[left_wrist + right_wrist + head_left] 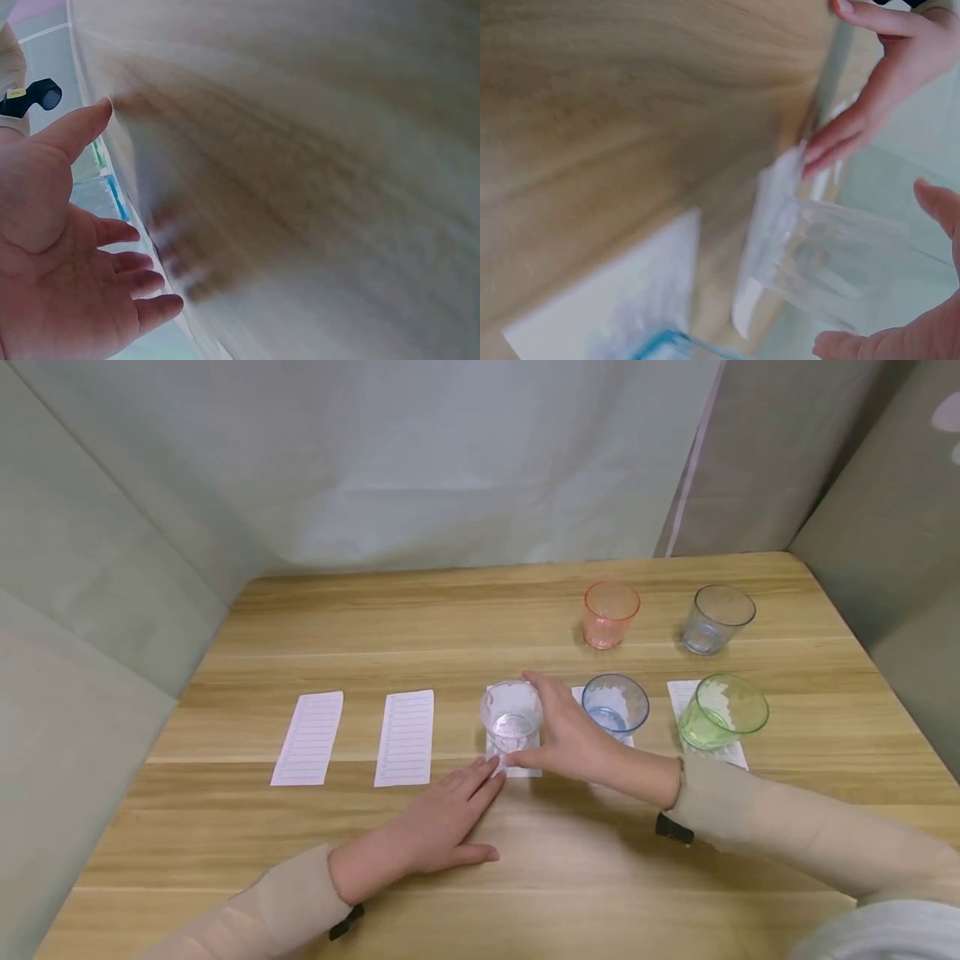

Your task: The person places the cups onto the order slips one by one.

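Note:
A clear glass (512,717) stands upright on a lined white paper slip (529,768) near the table's middle. My right hand (573,739) is spread at the glass's right side, thumb toward the front and fingers toward the back. In the right wrist view, gaps show between these fingers and the glass (840,259). My left hand (438,818) lies low over the wood with straight fingers, its fingertips at the front left corner of the same slip. Its palm (45,247) faces the tabletop in the left wrist view, with nothing held.
Two lined slips, one far left (307,739) and one nearer (405,737), lie on the table. To the right, a blue glass (615,706) and a green glass (722,714) stand on slips. Behind them are a red glass (610,617) and a grey glass (715,620).

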Demonstrator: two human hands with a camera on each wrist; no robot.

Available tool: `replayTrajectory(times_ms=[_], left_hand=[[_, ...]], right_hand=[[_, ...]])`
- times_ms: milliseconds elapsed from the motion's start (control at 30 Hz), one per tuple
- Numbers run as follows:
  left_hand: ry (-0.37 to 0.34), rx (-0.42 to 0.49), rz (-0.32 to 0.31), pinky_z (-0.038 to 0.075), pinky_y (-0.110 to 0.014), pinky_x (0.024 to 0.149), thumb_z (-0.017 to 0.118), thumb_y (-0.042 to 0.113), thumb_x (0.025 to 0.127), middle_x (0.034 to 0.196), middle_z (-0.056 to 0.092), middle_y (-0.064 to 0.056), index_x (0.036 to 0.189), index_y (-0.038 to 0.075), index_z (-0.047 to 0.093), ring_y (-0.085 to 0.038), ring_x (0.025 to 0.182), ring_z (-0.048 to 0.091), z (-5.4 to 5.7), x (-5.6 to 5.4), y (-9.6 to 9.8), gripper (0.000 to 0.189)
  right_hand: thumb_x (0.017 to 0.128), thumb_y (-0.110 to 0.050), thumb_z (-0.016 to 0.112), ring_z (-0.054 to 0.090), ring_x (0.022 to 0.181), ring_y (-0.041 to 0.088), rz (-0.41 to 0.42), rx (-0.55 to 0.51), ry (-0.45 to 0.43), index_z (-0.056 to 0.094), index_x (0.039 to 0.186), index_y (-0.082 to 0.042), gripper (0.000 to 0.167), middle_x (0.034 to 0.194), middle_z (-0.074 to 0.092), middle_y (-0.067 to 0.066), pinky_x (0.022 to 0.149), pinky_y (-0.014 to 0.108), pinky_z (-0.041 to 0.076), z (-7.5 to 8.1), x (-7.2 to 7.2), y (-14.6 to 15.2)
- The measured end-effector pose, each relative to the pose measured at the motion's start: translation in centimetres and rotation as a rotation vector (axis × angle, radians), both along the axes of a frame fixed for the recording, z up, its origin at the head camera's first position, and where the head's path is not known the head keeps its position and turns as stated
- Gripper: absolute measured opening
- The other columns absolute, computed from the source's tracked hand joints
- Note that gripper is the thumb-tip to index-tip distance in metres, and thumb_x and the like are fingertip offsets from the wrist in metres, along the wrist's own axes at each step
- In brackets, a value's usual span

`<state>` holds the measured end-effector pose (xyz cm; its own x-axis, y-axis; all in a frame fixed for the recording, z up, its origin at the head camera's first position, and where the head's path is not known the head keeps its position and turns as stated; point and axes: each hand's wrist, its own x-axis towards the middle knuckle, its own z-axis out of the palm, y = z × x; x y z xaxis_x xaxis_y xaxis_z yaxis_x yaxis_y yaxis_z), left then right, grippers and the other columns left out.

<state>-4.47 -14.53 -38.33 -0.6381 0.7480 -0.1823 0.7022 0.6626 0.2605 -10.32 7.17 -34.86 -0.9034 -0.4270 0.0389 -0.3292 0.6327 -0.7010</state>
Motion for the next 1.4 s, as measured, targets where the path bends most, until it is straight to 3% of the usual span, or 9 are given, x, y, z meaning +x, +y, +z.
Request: replayTrajectory(times_ms=[167, 300, 433, 633, 833, 1067, 1400], left_hand=[[0.016, 0.038, -0.034, 0.031, -0.048, 0.112, 0.062, 0.049, 0.087, 0.153, 0.027, -0.020, 0.145, -0.002, 0.033, -0.035, 0.142, 0.027, 0.7, -0.2, -0.2, 0.083], [0.063, 0.075, -0.053, 0.034, -0.047, 0.111, 0.062, 0.048, 0.087, 0.151, 0.031, -0.021, 0.143, -0.002, 0.037, -0.035, 0.138, 0.033, 1.5, -0.1, -0.6, 0.079], [0.137, 0.121, -0.048, 0.038, -0.047, 0.107, 0.066, 0.044, 0.085, 0.148, 0.036, -0.022, 0.140, -0.003, 0.040, -0.035, 0.134, 0.039, 2.2, 0.0, -1.3, 0.077], [0.204, 0.152, 0.019, 0.040, -0.047, 0.105, 0.070, 0.042, 0.082, 0.145, 0.039, -0.022, 0.138, -0.003, 0.043, -0.034, 0.132, 0.041, 2.5, -0.2, -2.6, 0.076], [0.177, 0.138, 0.123, 0.035, -0.051, 0.108, 0.069, 0.043, 0.083, 0.147, 0.037, -0.023, 0.138, -0.004, 0.041, -0.038, 0.135, 0.037, 2.1, -0.4, -4.0, 0.078], [0.133, 0.131, 0.228, 0.031, -0.057, 0.108, 0.070, 0.044, 0.083, 0.149, 0.033, -0.024, 0.139, -0.006, 0.040, -0.038, 0.138, 0.032, 1.7, -0.2, -5.2, 0.081], [0.125, 0.106, 0.286, 0.034, -0.057, 0.106, 0.069, 0.042, 0.084, 0.144, 0.039, -0.027, 0.136, -0.007, 0.044, -0.041, 0.133, 0.038, 0.9, 0.7, -7.0, 0.076]], right_hand=[[0.067, -0.033, 0.086, 0.041, 0.131, 0.037, 0.016, 0.003, -0.005, 0.025, 0.145, 0.000, 0.104, 0.143, 0.040, 0.023, 0.106, 0.053, 0.037, 2.4, -0.2, 0.7], [0.068, -0.027, 0.086, 0.041, 0.131, 0.038, 0.025, -0.048, 0.000, 0.026, 0.145, -0.001, 0.100, 0.144, 0.039, 0.022, 0.107, 0.051, 0.037, 4.4, -0.9, 1.6], [0.068, -0.017, 0.086, 0.038, 0.134, 0.036, 0.015, -0.111, 0.042, 0.028, 0.143, 0.003, 0.097, 0.145, 0.037, 0.023, 0.110, 0.047, 0.035, 5.6, -2.6, 2.7], [0.074, -0.018, 0.082, 0.036, 0.135, 0.037, -0.088, -0.093, 0.066, 0.025, 0.144, 0.002, 0.093, 0.146, 0.036, 0.023, 0.111, 0.050, 0.031, 7.0, -5.4, 4.7], [0.076, -0.015, 0.079, 0.029, 0.139, 0.036, -0.179, -0.113, 0.039, 0.023, 0.144, 0.005, 0.091, 0.148, 0.031, 0.025, 0.114, 0.048, 0.027, 7.3, -8.3, 6.2], [0.079, -0.020, 0.076, 0.025, 0.139, 0.041, -0.266, -0.085, -0.025, 0.017, 0.147, 0.003, 0.093, 0.149, 0.027, 0.028, 0.113, 0.055, 0.024, 6.8, -10.5, 7.8], [0.079, -0.024, 0.075, 0.028, 0.135, 0.046, -0.325, 0.009, -0.148, 0.013, 0.148, 0.006, 0.097, 0.149, 0.025, 0.030, 0.110, 0.056, 0.029, 5.4, -12.7, 8.9]])
